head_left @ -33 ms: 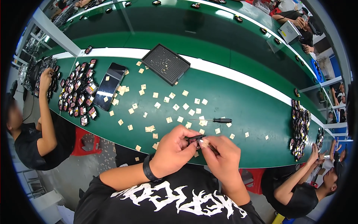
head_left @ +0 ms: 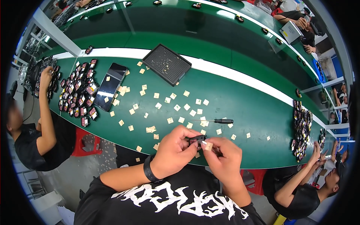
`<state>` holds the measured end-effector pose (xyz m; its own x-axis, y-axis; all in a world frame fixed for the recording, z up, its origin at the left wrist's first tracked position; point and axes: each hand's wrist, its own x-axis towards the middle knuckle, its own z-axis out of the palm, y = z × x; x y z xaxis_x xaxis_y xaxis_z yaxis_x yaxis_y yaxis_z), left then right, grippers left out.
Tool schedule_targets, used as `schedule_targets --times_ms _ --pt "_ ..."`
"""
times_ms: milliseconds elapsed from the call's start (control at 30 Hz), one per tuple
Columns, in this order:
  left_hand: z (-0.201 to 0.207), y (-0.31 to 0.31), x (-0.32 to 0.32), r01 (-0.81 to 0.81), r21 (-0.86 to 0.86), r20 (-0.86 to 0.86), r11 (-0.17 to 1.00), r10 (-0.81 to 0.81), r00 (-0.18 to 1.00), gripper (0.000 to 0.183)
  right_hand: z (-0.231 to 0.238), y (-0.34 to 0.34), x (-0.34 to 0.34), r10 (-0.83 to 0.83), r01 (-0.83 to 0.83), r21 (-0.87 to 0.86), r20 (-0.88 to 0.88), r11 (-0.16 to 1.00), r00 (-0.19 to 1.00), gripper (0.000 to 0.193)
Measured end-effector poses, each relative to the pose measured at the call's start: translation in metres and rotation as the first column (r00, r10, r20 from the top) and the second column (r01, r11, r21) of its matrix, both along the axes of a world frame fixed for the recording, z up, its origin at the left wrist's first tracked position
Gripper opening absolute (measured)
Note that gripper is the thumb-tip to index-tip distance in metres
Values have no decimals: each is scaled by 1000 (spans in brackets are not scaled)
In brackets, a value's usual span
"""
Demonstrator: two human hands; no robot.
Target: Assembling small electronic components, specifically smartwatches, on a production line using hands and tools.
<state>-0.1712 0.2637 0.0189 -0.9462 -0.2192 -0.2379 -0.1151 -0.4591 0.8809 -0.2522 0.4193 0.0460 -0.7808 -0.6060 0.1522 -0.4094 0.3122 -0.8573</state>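
Note:
My left hand [head_left: 174, 153] is closed around a small black plastic device [head_left: 196, 140], its fingers hiding much of it. Close against the device's right end, my right hand [head_left: 224, 153] pinches a small beige paper square [head_left: 208, 146] with a white tip showing beside it. Just beyond my hands lies a screwdriver [head_left: 223, 121] with a black handle, its thin shaft pointing left. Many similar beige squares [head_left: 186, 107] are scattered over the green tabletop [head_left: 258, 150].
A black perforated tray [head_left: 167, 64] lies at the back edge. At left are a dark smartphone [head_left: 110, 86] and a heap of small black devices [head_left: 78, 92]; another heap [head_left: 302, 131] is at right. Co-workers sit on both sides, one hand [head_left: 45, 77] reaching in at far left.
My right hand has shifted slightly, and the beige square in its fingers shows more and sits a little lower. The device in my left hand is a bit more exposed.

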Motion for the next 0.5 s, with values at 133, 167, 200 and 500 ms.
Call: schedule_targets --times_ms 133,167,200,500 --pt "0 0 -2 2 115 -25 993 1 1000 24 -13 1 12 -112 243 -205 502 948 857 13" --pt "0 1 -3 4 116 -25 993 -1 1000 24 -14 -1 14 -114 245 -204 502 948 858 13" --pt "-1 2 -3 -21 57 -54 998 24 998 22 -15 -2 15 -127 265 -216 500 940 857 12" --pt "-2 -4 -1 58 -20 -120 998 -60 991 21 -13 -5 16 -166 266 -189 424 945 890 9"
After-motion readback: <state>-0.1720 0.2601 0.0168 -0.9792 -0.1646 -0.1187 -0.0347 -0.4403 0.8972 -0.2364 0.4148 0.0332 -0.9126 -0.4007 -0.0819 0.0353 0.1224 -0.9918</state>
